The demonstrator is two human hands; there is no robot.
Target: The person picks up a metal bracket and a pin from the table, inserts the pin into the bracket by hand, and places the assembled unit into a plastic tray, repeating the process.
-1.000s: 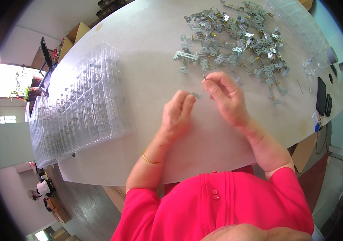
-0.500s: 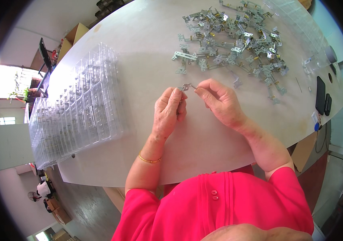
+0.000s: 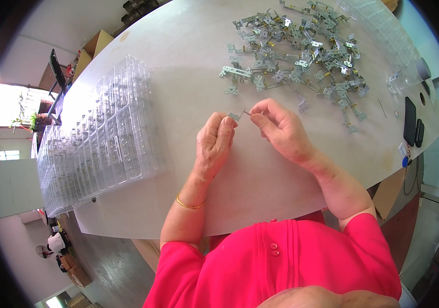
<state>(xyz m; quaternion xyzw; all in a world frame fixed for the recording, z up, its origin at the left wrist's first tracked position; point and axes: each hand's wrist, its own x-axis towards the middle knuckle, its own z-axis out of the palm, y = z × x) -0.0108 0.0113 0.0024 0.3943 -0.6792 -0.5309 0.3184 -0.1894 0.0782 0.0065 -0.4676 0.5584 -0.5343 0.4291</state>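
Near the middle of the table, my left hand [image 3: 215,141] is closed round a small silver metal bracket [image 3: 234,116], and its end sticks out past the thumb. Most of that bracket is hidden by the fingers. Just to the right, my right hand [image 3: 285,134] pinches a thin dark pin-like piece [image 3: 246,113] between thumb and forefinger. Its tip points at the bracket; whether the two touch I cannot tell. Beyond both hands lies a loose heap of similar metal brackets [image 3: 301,56], some with brass-coloured parts.
Stacked clear plastic trays [image 3: 127,138] filled with metal parts stand on the left of the white table [image 3: 188,205]. At the right lie a clear jar [image 3: 409,77], a black phone-like slab [image 3: 410,120], keys [image 3: 407,160] and a thin rod [image 3: 382,108]. More clear trays [image 3: 378,31] sit far right.
The bracket in my left hand has turned, with its flat end now showing, and the left fingers have curled in more. My right hand has barely moved.
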